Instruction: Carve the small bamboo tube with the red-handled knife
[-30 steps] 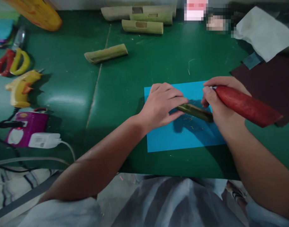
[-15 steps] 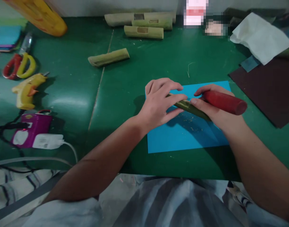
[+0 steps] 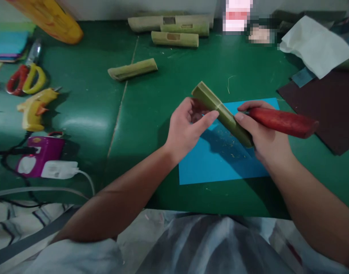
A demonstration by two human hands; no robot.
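Note:
A green bamboo piece (image 3: 220, 108) slants over a blue sheet of paper (image 3: 197, 167), its far end raised toward the upper left. My left hand (image 3: 186, 123) has its thumb against the bamboo's side and its curled fingers partly behind it. Closed around a tool with a thick red handle (image 3: 288, 121), my right hand (image 3: 267, 133) also steadies the bamboo's near end with thumb and fingers. The tool's working tip is mostly hidden by the hand. Small pale shavings (image 3: 230, 142) lie on the paper beneath.
Bamboo tubes with cut openings (image 3: 174, 39) lie along the back, and another bamboo piece (image 3: 133, 69) rests nearer. At left are scissors (image 3: 33, 78), a yellow glue gun (image 3: 34, 108) and a purple power adapter (image 3: 39, 152) with cables. Dark sheets (image 3: 325, 110) and white tissue (image 3: 314, 43) are at right.
The bamboo has turned so its far end points up and left, showing more of its length. My left hand has shifted from over it to its left side. The red handle has swung right.

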